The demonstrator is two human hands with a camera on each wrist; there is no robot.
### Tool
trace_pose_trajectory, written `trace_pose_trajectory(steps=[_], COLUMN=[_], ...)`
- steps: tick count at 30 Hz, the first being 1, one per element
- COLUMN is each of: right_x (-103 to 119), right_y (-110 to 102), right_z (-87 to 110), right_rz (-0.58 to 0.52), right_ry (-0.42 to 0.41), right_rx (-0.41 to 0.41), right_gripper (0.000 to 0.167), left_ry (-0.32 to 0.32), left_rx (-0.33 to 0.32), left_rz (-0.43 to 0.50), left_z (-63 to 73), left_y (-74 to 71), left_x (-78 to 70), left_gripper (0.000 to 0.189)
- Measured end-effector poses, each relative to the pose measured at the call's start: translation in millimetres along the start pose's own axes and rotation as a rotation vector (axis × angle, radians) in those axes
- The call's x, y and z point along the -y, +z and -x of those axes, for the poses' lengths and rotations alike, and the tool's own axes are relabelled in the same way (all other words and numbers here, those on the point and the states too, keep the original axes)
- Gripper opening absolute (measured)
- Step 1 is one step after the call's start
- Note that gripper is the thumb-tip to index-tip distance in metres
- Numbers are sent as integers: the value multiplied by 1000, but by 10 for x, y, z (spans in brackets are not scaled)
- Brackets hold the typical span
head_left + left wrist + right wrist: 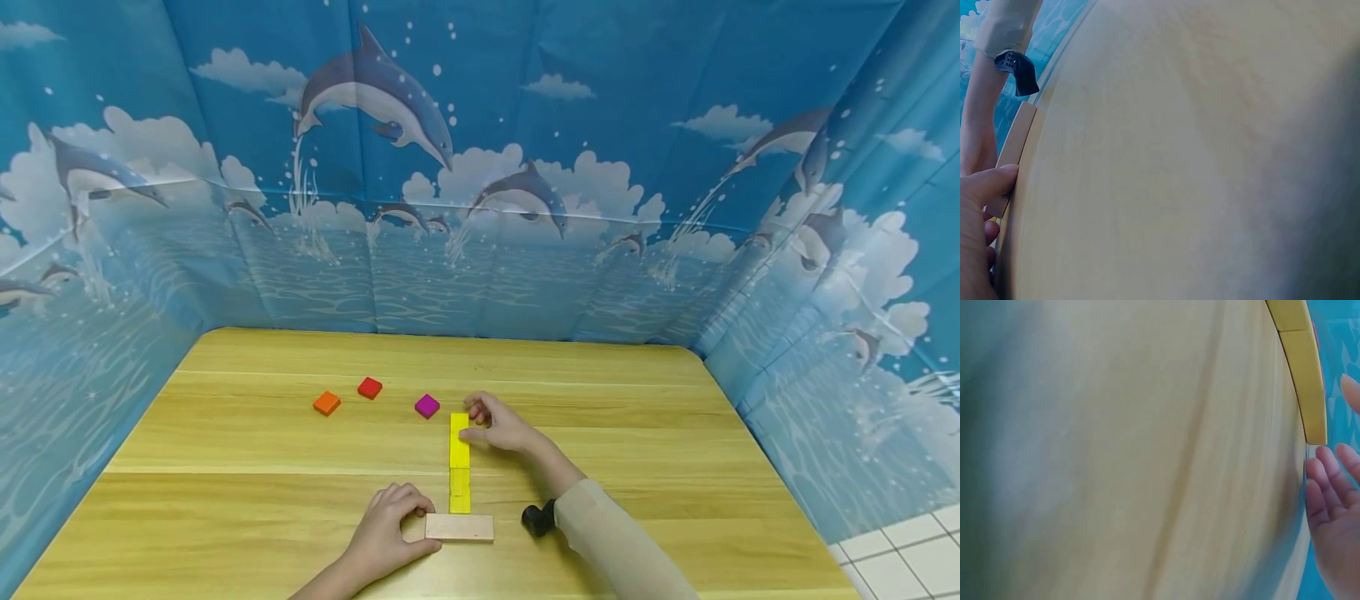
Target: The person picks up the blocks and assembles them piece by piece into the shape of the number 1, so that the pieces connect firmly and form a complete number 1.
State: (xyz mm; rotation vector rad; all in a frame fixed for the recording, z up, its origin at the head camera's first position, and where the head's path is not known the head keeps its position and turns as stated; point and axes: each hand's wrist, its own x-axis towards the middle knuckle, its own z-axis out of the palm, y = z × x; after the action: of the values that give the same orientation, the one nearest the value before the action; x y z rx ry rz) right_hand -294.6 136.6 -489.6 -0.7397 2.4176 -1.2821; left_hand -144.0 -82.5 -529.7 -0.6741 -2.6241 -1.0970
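Observation:
Two yellow blocks stand end to end in a line on the table, a far yellow block [460, 450] and a near yellow block [461, 500]. Crosswise at the near end of this line lies a plain wooden block [467, 527]. My left hand [384, 527] pinches its left end, thumb on the near side and fingertips on the far side. Beside the far yellow block is my right hand [504, 427]; its thumb overlaps the block's right edge in the head view. In the right wrist view, the right hand's fingers [1332, 478] are spread just past the yellow block's end, holding nothing.
Beyond the yellow line, towards the left, lie an orange square block [326, 403], a red one [370, 387] and a purple one [427, 406]. A black wrist camera [537, 519] sits by the right sleeve. A dolphin-print curtain [480, 250] encloses the table's far side and ends.

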Motion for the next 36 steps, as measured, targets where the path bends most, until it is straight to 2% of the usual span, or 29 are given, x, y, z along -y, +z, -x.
trace_pose_trajectory(steps=[6,10,21,29,36], right_x=[35,60,95,109,137], right_y=[12,25,73,87,121], right_z=[-103,-182,-392,-483,-505], right_rz=[97,140,196,279,338], right_ry=[-53,-64,-124,-142,-142], right_rx=[-70,-86,6,97,112], right_gripper=[50,49,50,49,48], left_ry=[22,8,8,-1,-8], left_rx=[-13,2,-7,-1,15], left_rz=[-15,-3,-4,2,5], left_z=[-3,-6,-6,-8,-11], left_y=[8,2,6,0,-4], left_x=[5,0,-2,-22,-26], left_gripper=[32,32,32,31,31])
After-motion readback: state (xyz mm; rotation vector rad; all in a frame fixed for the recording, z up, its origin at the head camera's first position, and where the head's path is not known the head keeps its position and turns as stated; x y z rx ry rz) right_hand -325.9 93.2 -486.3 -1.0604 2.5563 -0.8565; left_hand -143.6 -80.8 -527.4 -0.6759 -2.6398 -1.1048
